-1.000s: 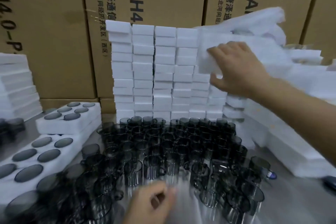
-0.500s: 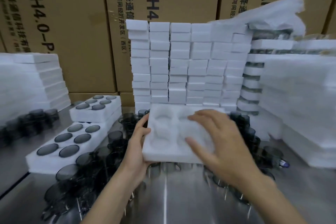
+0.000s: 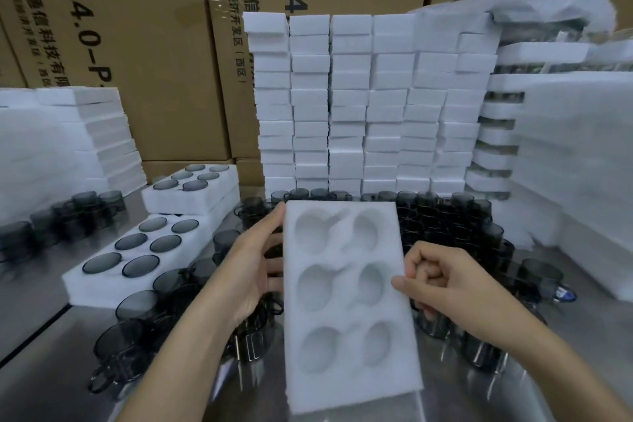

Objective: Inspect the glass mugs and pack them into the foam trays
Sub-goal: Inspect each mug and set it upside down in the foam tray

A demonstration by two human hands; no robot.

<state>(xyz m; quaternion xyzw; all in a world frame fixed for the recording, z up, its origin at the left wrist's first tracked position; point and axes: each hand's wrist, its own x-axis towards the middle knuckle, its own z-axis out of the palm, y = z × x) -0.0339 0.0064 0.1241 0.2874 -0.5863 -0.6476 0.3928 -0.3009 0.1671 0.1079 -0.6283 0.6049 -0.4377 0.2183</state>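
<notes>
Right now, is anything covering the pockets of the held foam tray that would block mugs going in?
Nothing visible: all six pockets of the foam tray are empty and uncovered. The left hand and right hand hold only its side edges.

The empty foam tray [image 3: 346, 301] hides some glass mugs [image 3: 442, 226] and the fingertips of the left hand [image 3: 248, 271].

1. The light is even, cool and rather dim, apparently from overhead; no hard shadows fall anywhere.
2. The steel tabletop [image 3: 589, 346] shows soft pale reflections, with streaky glare beside the foam tray [image 3: 346, 312].
3. The white foam stacks [image 3: 359, 106] nearly bleach out, and their edges look soft.
4. Wide-angle distortion bends the cardboard boxes [image 3: 154, 44] and leans the sides outward.
5. The glass mugs [image 3: 82, 212] at the left edge smear, and the whole frame is slightly soft.
</notes>
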